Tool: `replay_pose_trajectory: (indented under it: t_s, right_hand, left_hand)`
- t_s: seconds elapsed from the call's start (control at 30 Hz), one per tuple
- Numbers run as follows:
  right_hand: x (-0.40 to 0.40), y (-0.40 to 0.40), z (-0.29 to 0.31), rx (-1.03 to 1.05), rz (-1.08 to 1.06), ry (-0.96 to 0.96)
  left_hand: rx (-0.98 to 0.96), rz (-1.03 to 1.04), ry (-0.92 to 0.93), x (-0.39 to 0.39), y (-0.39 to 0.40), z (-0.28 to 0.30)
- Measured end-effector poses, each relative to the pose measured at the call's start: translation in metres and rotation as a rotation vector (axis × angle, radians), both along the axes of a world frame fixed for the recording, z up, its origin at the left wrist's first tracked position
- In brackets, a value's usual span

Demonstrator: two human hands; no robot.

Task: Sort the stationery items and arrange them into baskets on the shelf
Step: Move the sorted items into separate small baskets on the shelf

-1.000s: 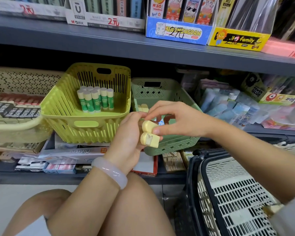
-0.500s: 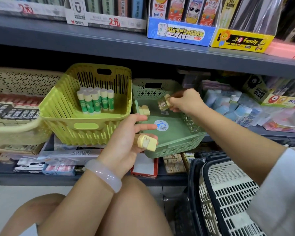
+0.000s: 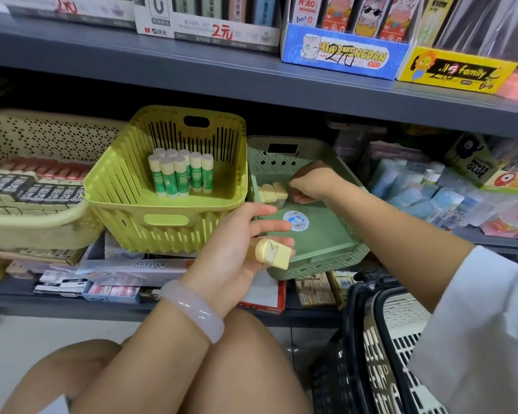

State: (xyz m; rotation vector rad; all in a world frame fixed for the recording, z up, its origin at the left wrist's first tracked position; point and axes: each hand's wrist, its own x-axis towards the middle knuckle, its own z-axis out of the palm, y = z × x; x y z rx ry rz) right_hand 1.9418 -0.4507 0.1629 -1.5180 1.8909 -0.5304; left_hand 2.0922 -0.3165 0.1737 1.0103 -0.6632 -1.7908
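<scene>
Two hands worked at the pale green perforated plastic basket (image 3: 326,243) on the shelf.
Left hand (image 3: 237,243) held one small yellow block-shaped eraser (image 3: 274,253) in its grip; beyond it, right hand's (image 3: 314,182) curled grip touched matching yellow erasers (image 3: 272,191) inside.

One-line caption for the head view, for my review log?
Right hand sets a yellow item beside the row in the pale green basket; left hand holds another yellow item.
</scene>
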Motion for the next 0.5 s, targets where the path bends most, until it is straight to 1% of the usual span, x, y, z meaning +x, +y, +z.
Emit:
replay_pose_trajectory:
  t_s: [0.03,0.1,0.13,0.2,0.27,0.37,0.43,0.5]
  right_hand:
    - [0.000,0.006,0.006,-0.029,0.023,-0.003]
    - [0.002,0.024,0.021,-0.098,0.102,-0.141]
    - [0.002,0.036,0.029,-0.150,0.178,-0.206]
    - [0.002,0.064,0.043,-0.255,0.355,-0.258]
    - [-0.001,0.092,0.053,-0.297,0.507,-0.265]
    - [-0.002,0.124,0.062,-0.238,0.693,-0.263]
    - [-0.002,0.134,0.062,-0.205,0.770,-0.199]
    - [-0.001,0.137,0.059,-0.229,0.785,-0.117]
  left_hand:
    - [0.009,0.001,0.022,-0.001,0.000,0.001]
    - [0.030,0.011,0.069,-0.003,0.001,0.003]
    - [0.043,0.020,0.093,-0.004,0.001,0.003]
    - [0.074,0.048,0.134,-0.006,0.002,0.005]
    - [0.101,0.082,0.164,-0.008,0.003,0.007]
    - [0.125,0.109,0.155,-0.011,0.004,0.008]
    - [0.131,0.106,0.125,-0.013,0.004,0.006]
    - [0.118,0.097,0.109,-0.013,0.005,0.006]
